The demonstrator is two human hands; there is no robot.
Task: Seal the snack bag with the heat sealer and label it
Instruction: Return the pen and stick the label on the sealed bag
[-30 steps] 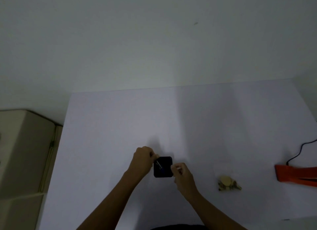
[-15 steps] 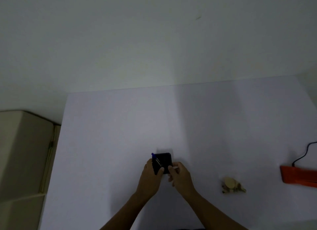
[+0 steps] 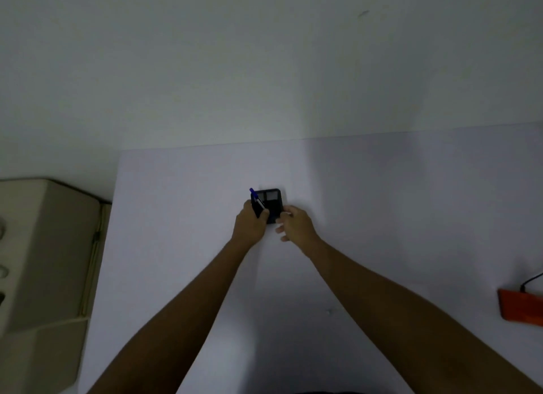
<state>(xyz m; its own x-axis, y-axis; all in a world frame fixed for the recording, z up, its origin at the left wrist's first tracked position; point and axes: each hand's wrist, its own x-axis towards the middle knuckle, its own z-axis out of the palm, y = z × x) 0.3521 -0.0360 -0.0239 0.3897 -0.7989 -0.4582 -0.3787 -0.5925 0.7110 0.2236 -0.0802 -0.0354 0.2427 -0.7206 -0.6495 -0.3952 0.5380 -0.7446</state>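
Snack bag: not in view now, gone from table since 0.5 s ago. Black holder pushed farther away w/ pen. L hand closed round holder + pen; R hand loosely curled, pinching something small & white, prob. label. Orange heat sealer well apart, far right. Labelling prep, seemingly.
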